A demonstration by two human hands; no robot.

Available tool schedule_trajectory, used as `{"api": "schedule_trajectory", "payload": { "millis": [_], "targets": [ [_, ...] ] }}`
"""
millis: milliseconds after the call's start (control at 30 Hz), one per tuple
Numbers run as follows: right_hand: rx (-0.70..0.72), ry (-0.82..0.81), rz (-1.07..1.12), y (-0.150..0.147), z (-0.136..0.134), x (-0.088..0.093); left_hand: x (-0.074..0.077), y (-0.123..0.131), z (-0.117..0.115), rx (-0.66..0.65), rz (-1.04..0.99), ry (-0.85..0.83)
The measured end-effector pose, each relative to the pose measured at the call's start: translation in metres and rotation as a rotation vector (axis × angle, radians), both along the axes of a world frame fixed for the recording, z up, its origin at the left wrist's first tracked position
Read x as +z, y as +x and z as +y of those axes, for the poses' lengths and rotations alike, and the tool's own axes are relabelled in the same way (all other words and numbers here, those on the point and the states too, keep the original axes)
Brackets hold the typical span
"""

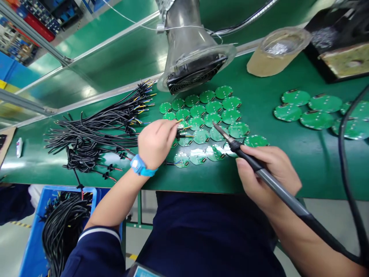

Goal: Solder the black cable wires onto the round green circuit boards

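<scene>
My left hand (155, 142), with a blue wrist strap (140, 166), is closed in a pinch on a thin black wire (184, 135) whose bare coloured ends lie over a round green circuit board (186, 141). My right hand (266, 173) grips a black soldering iron (245, 154) like a pen; its tip (215, 125) hovers over the cluster of several round green boards (210, 115) laid out on the green bench mat (288, 161).
A pile of black wire leads (98, 130) lies at the left. A fume extractor fan (196, 73) stands behind the boards. More green boards (311, 109) lie at the right, beside a tape roll (278, 50) and a solder stand (340, 50). A blue crate of wires (60, 227) sits below.
</scene>
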State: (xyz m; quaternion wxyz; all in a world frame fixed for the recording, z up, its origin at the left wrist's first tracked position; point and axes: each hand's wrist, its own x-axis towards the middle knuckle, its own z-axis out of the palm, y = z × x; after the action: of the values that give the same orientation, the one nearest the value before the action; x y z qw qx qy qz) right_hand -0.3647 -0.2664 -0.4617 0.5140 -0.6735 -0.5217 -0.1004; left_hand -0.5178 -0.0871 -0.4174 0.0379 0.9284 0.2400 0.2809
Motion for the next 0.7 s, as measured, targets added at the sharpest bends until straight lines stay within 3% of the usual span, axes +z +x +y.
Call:
{"api": "schedule_trajectory", "payload": {
  "millis": [100,200,267,367,467,700],
  "targets": [
    [0.02,-0.012,0.018,-0.002,-0.007,0.002,0.021,-0.021,-0.008,0.057,-0.237,0.122],
    [0.086,0.021,0.12,-0.007,-0.017,-0.002,0.03,-0.029,-0.023,0.065,-0.321,0.053],
    [0.173,0.077,0.231,-0.011,-0.024,-0.008,0.022,-0.024,-0.036,-0.018,-0.196,-0.109],
    [0.281,0.132,0.335,-0.017,-0.032,-0.017,-0.004,-0.012,-0.054,-0.114,0.02,-0.328],
    [0.32,0.116,0.326,-0.018,-0.035,-0.02,-0.025,-0.006,-0.063,-0.12,0.065,-0.386],
    [0.335,0.067,0.234,-0.016,-0.03,-0.015,-0.029,-0.005,-0.061,-0.136,0.027,-0.432]
  ]
}}
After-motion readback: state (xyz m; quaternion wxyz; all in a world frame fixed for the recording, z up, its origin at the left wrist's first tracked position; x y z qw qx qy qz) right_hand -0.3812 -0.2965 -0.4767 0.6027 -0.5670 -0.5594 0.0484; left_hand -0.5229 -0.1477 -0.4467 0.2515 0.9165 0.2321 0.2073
